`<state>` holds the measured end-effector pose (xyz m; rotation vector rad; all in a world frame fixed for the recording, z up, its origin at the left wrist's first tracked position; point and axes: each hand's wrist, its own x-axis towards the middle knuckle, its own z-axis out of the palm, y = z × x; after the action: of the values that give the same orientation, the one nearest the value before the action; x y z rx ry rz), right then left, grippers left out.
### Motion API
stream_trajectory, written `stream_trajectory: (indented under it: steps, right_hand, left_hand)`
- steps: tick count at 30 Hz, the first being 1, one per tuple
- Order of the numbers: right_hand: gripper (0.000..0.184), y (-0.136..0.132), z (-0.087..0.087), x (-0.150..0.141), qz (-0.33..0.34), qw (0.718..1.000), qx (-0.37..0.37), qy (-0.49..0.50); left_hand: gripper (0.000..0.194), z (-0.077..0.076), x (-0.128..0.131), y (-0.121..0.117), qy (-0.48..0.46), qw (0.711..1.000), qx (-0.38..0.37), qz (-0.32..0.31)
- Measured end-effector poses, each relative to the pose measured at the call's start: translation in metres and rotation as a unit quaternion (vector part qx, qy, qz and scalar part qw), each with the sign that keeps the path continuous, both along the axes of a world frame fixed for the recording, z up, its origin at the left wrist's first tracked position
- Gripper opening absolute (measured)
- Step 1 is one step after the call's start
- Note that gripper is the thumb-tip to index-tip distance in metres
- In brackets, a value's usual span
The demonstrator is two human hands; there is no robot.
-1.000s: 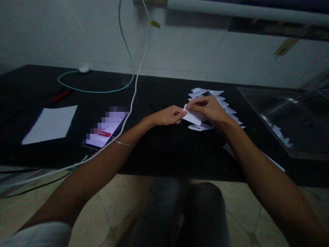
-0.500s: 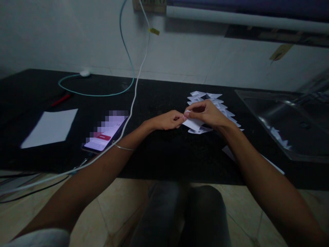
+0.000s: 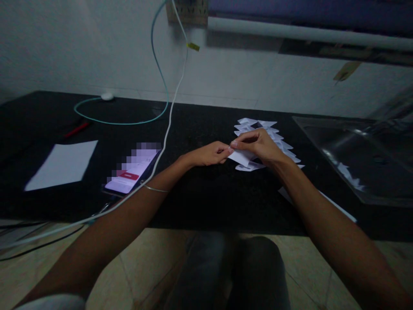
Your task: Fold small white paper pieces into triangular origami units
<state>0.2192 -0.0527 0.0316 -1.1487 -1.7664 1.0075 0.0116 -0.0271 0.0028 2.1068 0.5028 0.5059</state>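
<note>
A small folded piece of white paper point(image 3: 242, 157) is pinched between both hands above the black counter. My left hand point(image 3: 211, 154) grips its left corner with thumb and fingers closed. Fingertips of my right hand point(image 3: 260, 145) press on its upper edge, close to the left thumb. Just behind and under the right hand lie several folded white paper pieces point(image 3: 280, 140) in two rows. Beneath my right forearm, partly hidden, rests another sheet of white paper point(image 3: 337, 206).
A white sheet point(image 3: 61, 167) and a lit phone point(image 3: 129, 174) lie on the left. A white cable point(image 3: 168, 125) crosses over my left forearm. A teal cable point(image 3: 122, 123) loops behind, near a red object point(image 3: 76, 129). On the right is a metal sink point(image 3: 364, 150).
The view has tilted slightly, so everything sits a little lower in the picture. Both hands keep nearly the same pinch on the folded paper.
</note>
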Motion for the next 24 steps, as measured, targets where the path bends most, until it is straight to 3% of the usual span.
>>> stream_trajectory:
  steps: [6,10,18,24]
  right_hand:
    - [0.038,-0.0029,0.0059,0.0010,-0.038,0.998,0.038,-0.017]
    - [0.037,-0.0035,0.0092,0.0018,-0.050,0.996,0.076,-0.012]
    - [0.024,-0.0018,0.0053,-0.0009,0.015,0.993,0.089,-0.077]
    - [0.032,-0.0019,0.0008,-0.0040,-0.040,0.994,0.093,-0.049]
  left_hand:
    - [0.062,-0.0032,-0.0019,0.0019,-0.011,1.000,-0.020,-0.011]
    - [0.064,-0.0019,-0.0014,0.0014,0.000,1.000,-0.008,-0.003]
    - [0.067,-0.0034,0.0006,0.0016,-0.003,1.000,0.003,-0.015]
    - [0.064,0.0016,-0.0009,-0.0027,-0.028,0.999,-0.043,-0.004]
